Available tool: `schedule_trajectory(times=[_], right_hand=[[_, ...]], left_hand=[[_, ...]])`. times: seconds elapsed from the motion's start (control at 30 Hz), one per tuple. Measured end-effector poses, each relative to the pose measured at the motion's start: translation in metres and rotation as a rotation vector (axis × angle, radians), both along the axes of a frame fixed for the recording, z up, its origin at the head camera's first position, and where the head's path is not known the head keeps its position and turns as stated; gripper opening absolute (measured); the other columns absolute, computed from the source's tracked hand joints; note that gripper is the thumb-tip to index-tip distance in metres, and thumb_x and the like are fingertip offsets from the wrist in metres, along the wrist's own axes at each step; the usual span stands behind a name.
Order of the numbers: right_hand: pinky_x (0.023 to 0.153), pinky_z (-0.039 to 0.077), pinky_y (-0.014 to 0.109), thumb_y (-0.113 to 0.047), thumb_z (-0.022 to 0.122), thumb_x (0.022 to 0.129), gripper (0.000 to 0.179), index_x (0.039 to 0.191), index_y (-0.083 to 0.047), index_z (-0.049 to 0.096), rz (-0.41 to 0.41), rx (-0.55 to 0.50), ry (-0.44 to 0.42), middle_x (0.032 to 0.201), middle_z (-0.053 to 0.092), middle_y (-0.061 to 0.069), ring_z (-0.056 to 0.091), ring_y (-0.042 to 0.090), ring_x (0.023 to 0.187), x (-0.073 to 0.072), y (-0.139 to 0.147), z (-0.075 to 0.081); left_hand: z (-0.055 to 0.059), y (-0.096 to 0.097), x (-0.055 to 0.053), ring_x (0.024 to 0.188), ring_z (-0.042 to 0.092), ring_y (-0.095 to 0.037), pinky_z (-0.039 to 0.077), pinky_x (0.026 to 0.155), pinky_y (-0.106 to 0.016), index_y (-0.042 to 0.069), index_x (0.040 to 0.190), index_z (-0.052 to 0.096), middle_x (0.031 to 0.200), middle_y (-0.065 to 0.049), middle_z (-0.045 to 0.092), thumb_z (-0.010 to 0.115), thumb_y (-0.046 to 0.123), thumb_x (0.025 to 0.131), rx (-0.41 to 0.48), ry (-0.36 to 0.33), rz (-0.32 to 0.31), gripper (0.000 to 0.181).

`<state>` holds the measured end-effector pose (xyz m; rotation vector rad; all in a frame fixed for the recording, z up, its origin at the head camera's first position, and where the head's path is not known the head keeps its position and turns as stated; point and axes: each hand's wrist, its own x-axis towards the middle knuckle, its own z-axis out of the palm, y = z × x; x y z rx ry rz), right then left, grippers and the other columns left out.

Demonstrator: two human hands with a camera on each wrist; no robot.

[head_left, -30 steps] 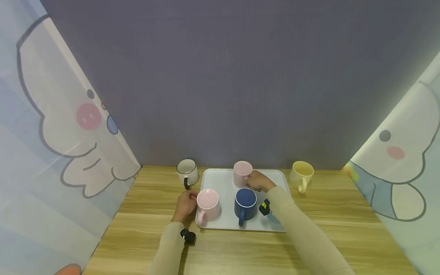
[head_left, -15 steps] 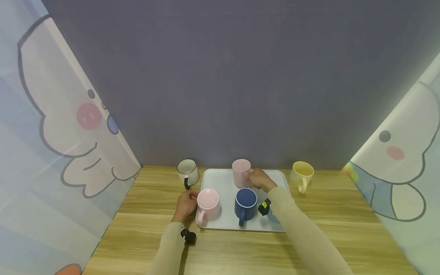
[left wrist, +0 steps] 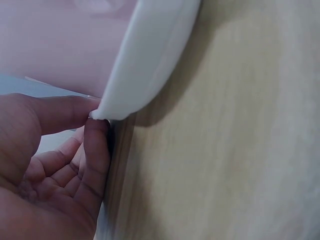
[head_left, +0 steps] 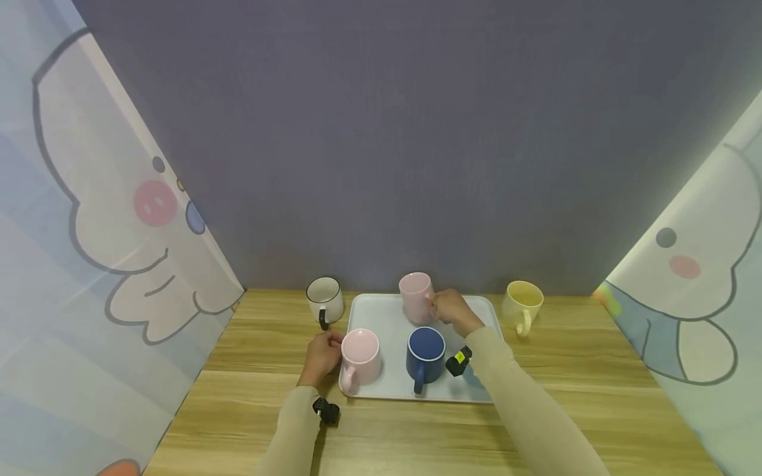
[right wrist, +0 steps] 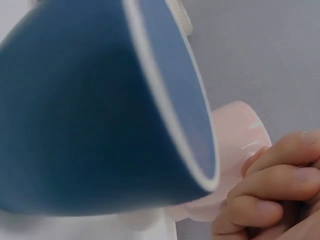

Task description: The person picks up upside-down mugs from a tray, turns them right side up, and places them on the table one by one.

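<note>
Left hand (head_left: 321, 357) pinches tray (head_left: 391, 340) at its rim, thumb against finger. Right hand (head_left: 454, 311) curled closed, gripping far pink mug (head_left: 415, 296) on its handle side, mug just left of it (lifted or not, can't tell). Blue mug (head_left: 425, 360) nearer than right hand, partly blocking its wrist view. Near pink mug (head_left: 361, 360) just right of left hand. On worktop (head_left: 238, 396): white mug (head_left: 327, 305) beyond left hand, yellow mug (head_left: 519, 309) right of right hand.
</note>
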<state>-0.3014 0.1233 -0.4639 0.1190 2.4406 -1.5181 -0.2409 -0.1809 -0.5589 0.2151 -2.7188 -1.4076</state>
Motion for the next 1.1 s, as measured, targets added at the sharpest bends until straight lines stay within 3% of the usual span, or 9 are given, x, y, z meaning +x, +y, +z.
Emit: schedule_trajectory(times=[0.3, 0.5, 0.7, 1.1], right_hand=[[0.053, 0.025, 0.022, -0.023, 0.044, 0.110, 0.030, 0.094, -0.003, 0.058, -0.022, -0.161, -0.035, 0.061, 0.042, -0.006, 0.036, 0.007, 0.057, 0.003, 0.001, 0.013], [0.056, 0.027, 0.022, -0.025, 0.042, 0.111, 0.033, 0.088, -0.006, 0.056, -0.028, -0.205, -0.014, 0.060, 0.042, -0.007, 0.039, 0.006, 0.060, 0.007, -0.001, 0.019], [0.054, 0.024, 0.025, -0.025, 0.043, 0.111, 0.037, 0.078, -0.009, 0.050, -0.024, -0.272, 0.050, 0.056, 0.037, -0.006, 0.033, 0.009, 0.053, 0.015, 0.000, 0.026], [0.050, 0.024, 0.023, -0.017, 0.042, 0.110, 0.034, 0.077, -0.009, 0.048, -0.034, -0.393, 0.080, 0.055, 0.037, -0.007, 0.032, 0.007, 0.048, 0.020, 0.006, 0.034]], left_hand=[[0.001, 0.000, 0.001, 0.067, 0.055, -0.013, 0.045, 0.060, -0.026, -0.001, 0.096, 0.073, 0.075, -0.005, 0.065, 0.060, -0.002, 0.080, 0.002, 0.000, 0.000, 0.020], [0.001, 0.000, 0.002, 0.066, 0.054, -0.014, 0.044, 0.060, -0.026, -0.001, 0.095, 0.073, 0.073, -0.004, 0.064, 0.059, -0.004, 0.080, -0.002, 0.001, 0.005, 0.021], [0.000, -0.001, 0.001, 0.067, 0.054, -0.014, 0.044, 0.060, -0.025, 0.000, 0.095, 0.073, 0.073, -0.003, 0.064, 0.059, -0.003, 0.080, -0.006, -0.003, 0.005, 0.021], [0.002, 0.000, 0.001, 0.070, 0.055, -0.016, 0.043, 0.062, -0.026, 0.001, 0.094, 0.073, 0.075, -0.005, 0.066, 0.058, -0.001, 0.085, -0.025, 0.012, 0.004, 0.018]])
